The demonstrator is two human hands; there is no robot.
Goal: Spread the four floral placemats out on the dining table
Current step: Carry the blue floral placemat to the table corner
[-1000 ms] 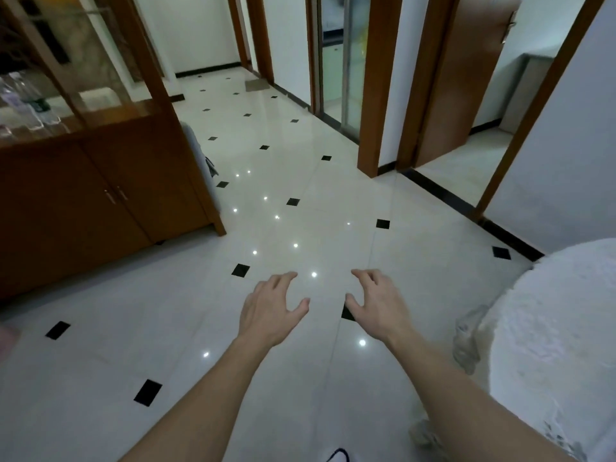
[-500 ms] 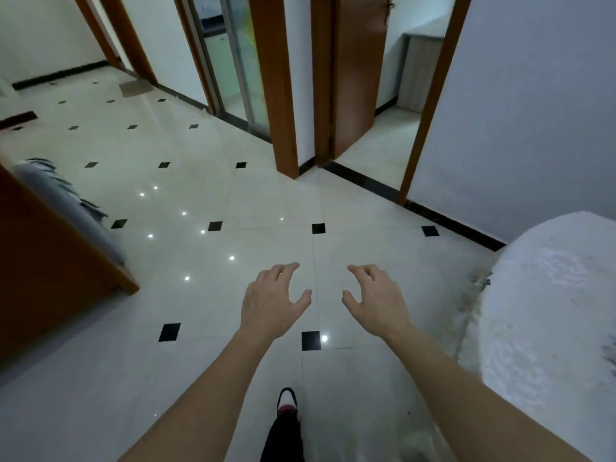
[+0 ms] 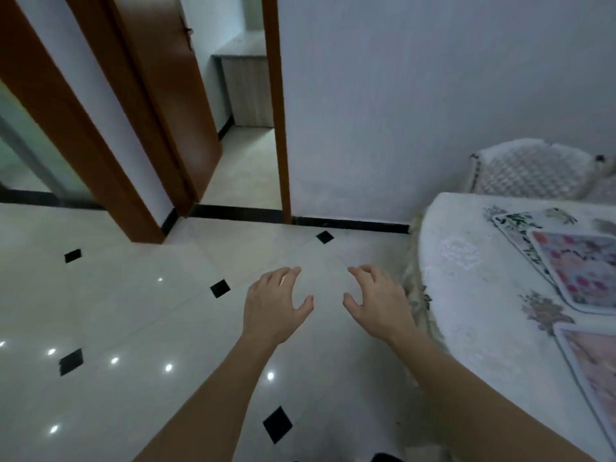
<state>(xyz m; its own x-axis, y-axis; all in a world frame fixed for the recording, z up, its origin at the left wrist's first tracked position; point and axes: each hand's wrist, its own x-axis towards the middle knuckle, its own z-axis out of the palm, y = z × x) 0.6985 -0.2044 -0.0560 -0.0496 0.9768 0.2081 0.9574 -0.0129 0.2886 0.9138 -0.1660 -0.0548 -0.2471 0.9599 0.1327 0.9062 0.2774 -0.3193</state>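
The round dining table (image 3: 466, 295), under a white lace cloth, fills the right side of the view. On it lie floral placemats: one with pink flowers (image 3: 580, 271) overlapping another with dark leaves (image 3: 515, 228) behind it, and a third pale pink one (image 3: 593, 368) nearer me at the right edge. My left hand (image 3: 273, 305) and my right hand (image 3: 376, 301) hover over the floor left of the table, palms down, fingers spread, holding nothing.
A chair (image 3: 530, 171) with a white quilted cover stands behind the table against the grey wall. An open doorway with brown wooden frames (image 3: 280, 111) lies ahead to the left. The glossy tiled floor (image 3: 133, 328) with black diamonds stretches left.
The view has swung right: the wooden cabinet has left the frame, and the table top with its placemats and the chair have come into view. Both hands keep the same spread pose.
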